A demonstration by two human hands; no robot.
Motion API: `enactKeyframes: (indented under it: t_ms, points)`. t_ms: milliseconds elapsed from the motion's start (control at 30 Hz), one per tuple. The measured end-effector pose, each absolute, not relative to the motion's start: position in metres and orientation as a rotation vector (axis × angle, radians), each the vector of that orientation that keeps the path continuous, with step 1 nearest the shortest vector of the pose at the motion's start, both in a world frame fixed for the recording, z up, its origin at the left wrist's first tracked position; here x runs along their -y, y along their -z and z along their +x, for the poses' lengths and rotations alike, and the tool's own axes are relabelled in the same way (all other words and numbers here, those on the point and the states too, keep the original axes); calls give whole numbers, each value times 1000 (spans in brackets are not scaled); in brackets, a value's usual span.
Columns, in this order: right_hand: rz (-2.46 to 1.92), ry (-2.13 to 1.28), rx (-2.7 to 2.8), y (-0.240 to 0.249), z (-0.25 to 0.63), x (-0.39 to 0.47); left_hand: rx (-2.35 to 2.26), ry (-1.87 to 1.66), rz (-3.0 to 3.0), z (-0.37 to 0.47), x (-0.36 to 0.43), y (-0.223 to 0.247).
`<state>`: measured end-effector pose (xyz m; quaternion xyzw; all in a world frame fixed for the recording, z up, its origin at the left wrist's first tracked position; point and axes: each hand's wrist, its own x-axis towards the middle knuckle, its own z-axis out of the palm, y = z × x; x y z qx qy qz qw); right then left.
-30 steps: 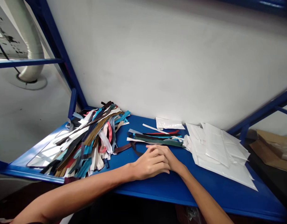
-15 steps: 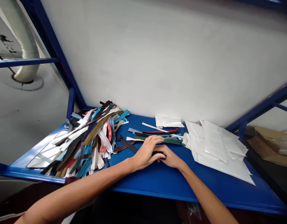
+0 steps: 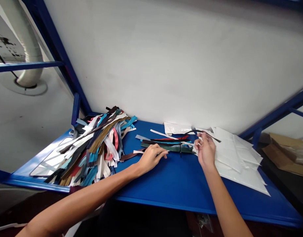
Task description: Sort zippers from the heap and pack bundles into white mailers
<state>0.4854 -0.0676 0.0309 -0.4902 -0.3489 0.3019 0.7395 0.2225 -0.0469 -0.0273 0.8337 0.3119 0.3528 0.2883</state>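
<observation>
My right hand is raised beside the white plastic bags, its fingers closed on a thin dark strip that curves out to both sides. My left hand is over the blue table, fingers bent and together, at the near side of a row of zippers; whether it holds anything is hidden. The row has green, black, red and light blue zippers lying roughly side by side. A large tangled pile of multicoloured zippers lies to the left.
A white packet lies against the wall at the back of the blue table. A light flat sheet shows under the pile's left side. Blue frame bars rise on both sides, and an open cardboard box is at far right.
My hands have parted. My right hand has moved right and up with the dark strip, while my left hand has shifted slightly left. The dark zipper near my left hand has left its spot.
</observation>
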Motion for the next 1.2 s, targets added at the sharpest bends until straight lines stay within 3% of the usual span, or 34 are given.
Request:
enactKeyframes:
  t_ms: [100, 300, 467, 600, 1033, 1200]
  points:
    - [-1226, -737, 883, -18, 471, 65, -848, -925, 2258, 223, 46, 29]
    - [-1680, -461, 1459, -23, 487, 74, -876, -944, 2316, 220, 44, 28]
    - [-1789, -869, 2022, -41, 521, 90, -837, -958, 2336, 221, 48, 24]
    - [-1868, -1011, 2082, -32, 523, 91, -812, -929, 2347, 223, 50, 26]
    - [-1443, -971, 1985, -32, 461, 92, -704, -816, 2394, 224, 55, 20]
    - [-1323, -896, 1879, -24, 437, 91, -790, -875, 2131, 223, 51, 17]
